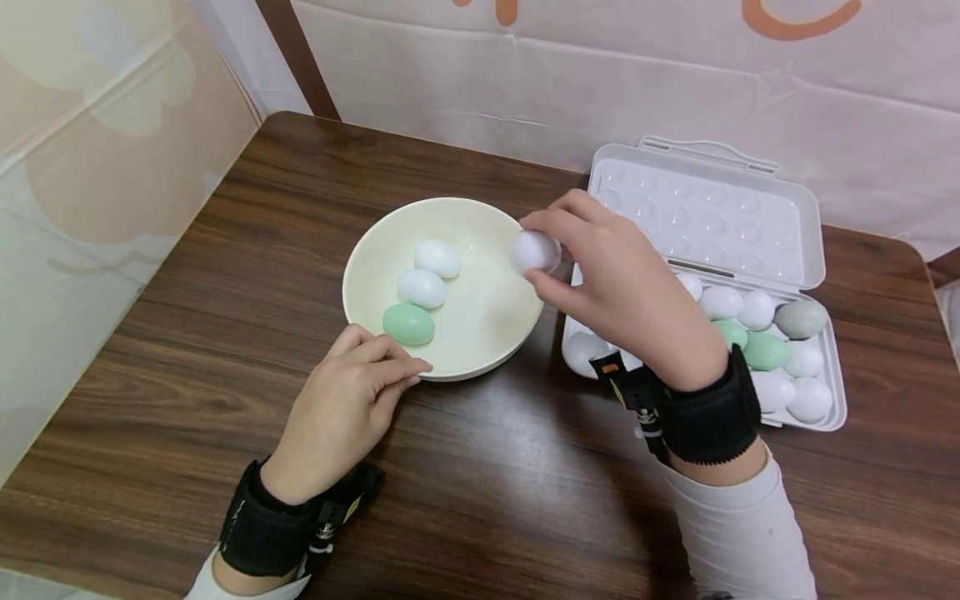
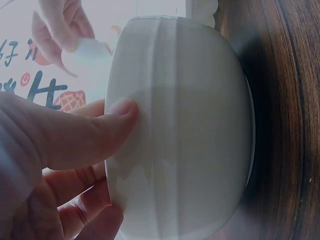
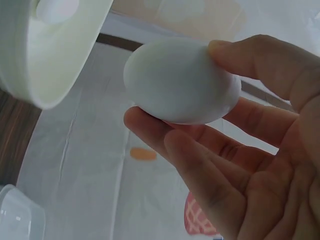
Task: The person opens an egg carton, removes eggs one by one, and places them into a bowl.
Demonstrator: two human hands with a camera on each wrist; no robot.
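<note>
A cream bowl [image 1: 480, 350] sits mid-table with two white eggs [image 1: 437, 258] [image 1: 421, 288] and a green egg [image 1: 408, 324] inside. My right hand [image 1: 615, 283] pinches a white egg [image 1: 535, 251] [image 3: 182, 82] between thumb and fingers just above the bowl's right rim. My left hand [image 1: 352, 400] rests against the near outer wall of the bowl [image 2: 190, 140], its thumb [image 2: 95, 132] pressed on the side and the fingers curled beneath. An open white egg carton [image 1: 813, 208] to the right holds several white, green and grey eggs.
The carton's lid [image 1: 705, 217] stands open toward the back wall. Brown wooden table [image 1: 187, 333] runs bare to the left and in front of the bowl. A pale patterned wall covering closes the left and back sides.
</note>
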